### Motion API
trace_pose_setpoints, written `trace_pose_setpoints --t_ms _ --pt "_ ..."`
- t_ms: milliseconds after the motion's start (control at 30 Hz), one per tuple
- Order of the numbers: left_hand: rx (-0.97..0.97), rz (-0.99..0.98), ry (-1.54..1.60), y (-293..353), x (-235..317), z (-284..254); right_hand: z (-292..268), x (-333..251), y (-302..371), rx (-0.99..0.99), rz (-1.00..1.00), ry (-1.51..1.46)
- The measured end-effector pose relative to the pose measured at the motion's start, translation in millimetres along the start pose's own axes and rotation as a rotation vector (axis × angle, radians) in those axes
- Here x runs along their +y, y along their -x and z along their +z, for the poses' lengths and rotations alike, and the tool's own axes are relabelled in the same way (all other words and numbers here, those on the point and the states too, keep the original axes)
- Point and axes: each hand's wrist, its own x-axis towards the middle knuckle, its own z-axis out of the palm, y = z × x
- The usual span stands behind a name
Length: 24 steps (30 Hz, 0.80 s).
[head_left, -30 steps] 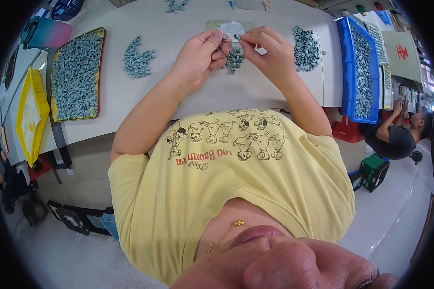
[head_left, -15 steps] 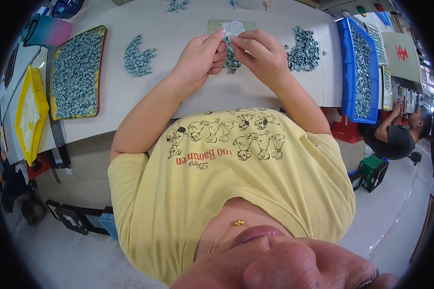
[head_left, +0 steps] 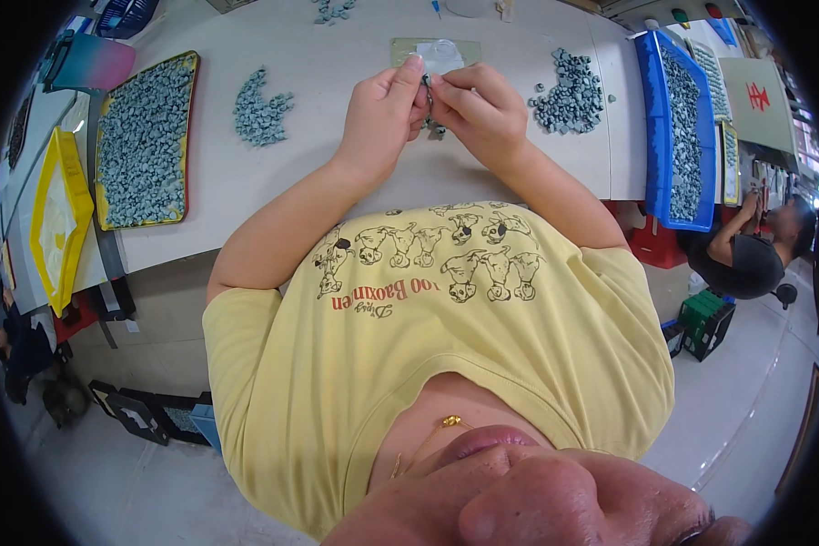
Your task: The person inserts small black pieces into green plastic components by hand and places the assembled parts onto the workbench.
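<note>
Over the table [head_left: 291, 173], your left hand [head_left: 384, 107] and right hand [head_left: 482, 109] meet, fingertips pinched together on a small grey part [head_left: 428, 91], between two grey piles.

we note a pale table [head_left: 273, 173]. on its left side lies a yellow-rimmed tray [head_left: 143, 136] full of small grey pieces, with an empty yellow tray [head_left: 59, 218] just beside it. a loose heap of grey pieces [head_left: 259, 107] sits near the filled tray. a second heap [head_left: 569, 96] lies on the right, near a long blue tray [head_left: 678, 127] of the same pieces. a flat greenish mat [head_left: 405, 47] lies at the far middle.
</note>
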Motion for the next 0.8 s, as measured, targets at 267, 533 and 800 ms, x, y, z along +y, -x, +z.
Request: trace_pose_setpoints --t_ms 267,533,800 --pt "-0.109 -0.084 0.145 0.1 5.5 0.3 -10.6 -9.6 -13.9 0.035 0.439 -0.202" --pt "-0.021 -0.155 0.207 -6.6 7.4 -8.8 -33.3 35.3 -10.3 -0.258 0.159 0.258" --pt "-0.028 -0.194 0.172 -7.7 8.1 -9.4 -30.9 44.4 -3.6 -0.393 0.006 0.403"
